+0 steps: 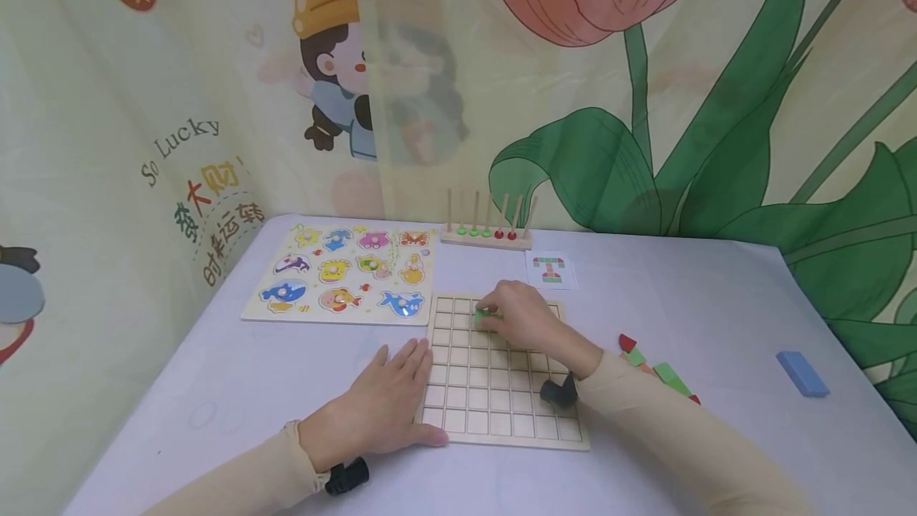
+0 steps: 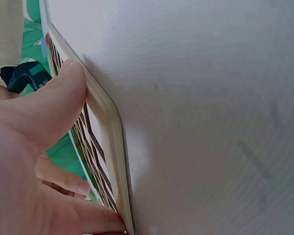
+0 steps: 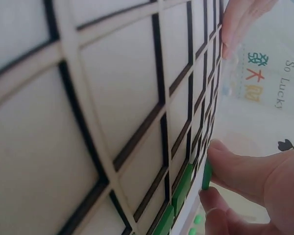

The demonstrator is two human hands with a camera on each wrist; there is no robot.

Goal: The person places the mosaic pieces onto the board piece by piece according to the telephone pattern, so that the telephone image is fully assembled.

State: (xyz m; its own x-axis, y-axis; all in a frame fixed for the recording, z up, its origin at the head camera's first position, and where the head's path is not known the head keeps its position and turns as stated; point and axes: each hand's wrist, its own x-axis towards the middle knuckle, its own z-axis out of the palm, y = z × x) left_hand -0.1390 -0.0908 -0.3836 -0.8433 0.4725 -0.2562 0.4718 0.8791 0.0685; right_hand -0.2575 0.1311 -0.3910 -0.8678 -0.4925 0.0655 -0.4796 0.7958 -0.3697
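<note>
A wooden grid board (image 1: 478, 399) with square cells lies before me. My right hand (image 1: 521, 315) is over its far part and pinches a small green tile (image 3: 207, 175) between thumb and fingertips. In the right wrist view a green piece (image 3: 182, 187) stands in a grid cell, with another green piece (image 3: 163, 223) beside it. At the board's left edge my left hand (image 1: 380, 398) lies with fingers extended. Its thumb (image 2: 63, 100) touches the near-left corner of the frame. The hand in front hides some of the far cells.
Right of the board lie several loose red, green and orange tiles (image 1: 670, 377). Farther right is a blue block (image 1: 802, 373). Behind are a pattern card (image 1: 550, 270), a peg stand (image 1: 487, 240) with green and red beads, and a sea-animal knob puzzle (image 1: 372, 287).
</note>
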